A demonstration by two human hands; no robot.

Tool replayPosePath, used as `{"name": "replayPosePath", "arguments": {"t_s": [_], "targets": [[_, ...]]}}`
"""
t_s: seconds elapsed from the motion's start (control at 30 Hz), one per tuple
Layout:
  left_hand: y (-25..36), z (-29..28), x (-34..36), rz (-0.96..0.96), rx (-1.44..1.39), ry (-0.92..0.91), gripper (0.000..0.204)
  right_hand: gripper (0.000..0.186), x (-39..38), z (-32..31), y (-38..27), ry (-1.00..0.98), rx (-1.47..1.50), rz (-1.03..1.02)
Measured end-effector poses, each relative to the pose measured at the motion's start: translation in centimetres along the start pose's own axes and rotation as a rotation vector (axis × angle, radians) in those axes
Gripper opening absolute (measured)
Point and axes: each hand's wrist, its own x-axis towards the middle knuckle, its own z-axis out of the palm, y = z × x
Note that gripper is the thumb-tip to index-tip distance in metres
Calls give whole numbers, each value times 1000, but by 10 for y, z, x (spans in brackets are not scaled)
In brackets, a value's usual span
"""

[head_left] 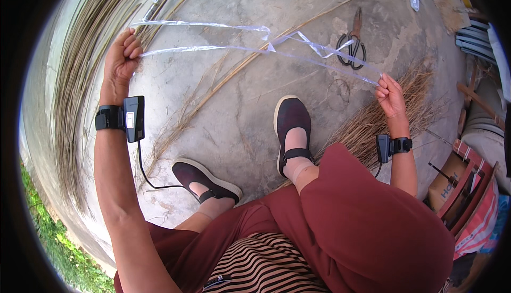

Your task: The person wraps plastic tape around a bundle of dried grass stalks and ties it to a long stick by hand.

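Observation:
A clear, shiny plastic strip [213, 48] is stretched between my two hands in a long loop, with a knot and short loose ends near its middle. At the left, my left hand [125, 53] is closed in a fist around one end of the loop. My right hand [390, 93] pinches the other end between thumb and fingers. Below the strip, a long dry stalk [229, 83] lies slantwise on the concrete. Black-handled scissors [352, 45] with rusty blades lie partly under the strip, up from my right hand.
Long dry stalks [80, 80] lie in a big bundle along the left. A brushy bundle of twigs [372, 101] rests beneath my right forearm. Blue stacked plastic [474, 40], a cardboard box [446, 178] and a reddish wooden frame [468, 186] stand at the right. Green plants [56, 234] grow lower left.

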Motion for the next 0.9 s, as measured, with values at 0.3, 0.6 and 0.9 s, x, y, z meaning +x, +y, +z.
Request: {"name": "replayPosePath", "arguments": {"t_s": [0.3, 0.6, 0.9], "targets": [[187, -177, -66, 318, 231, 467, 10, 10, -35, -224, -41, 530, 247, -206], [358, -286, -154, 491, 563, 404, 10, 15, -156, -363, -102, 908, 45, -538], [347, -340, -233, 650, 577, 1091, 18, 24, -51, -235, -70, 828, -662, -304]]}}
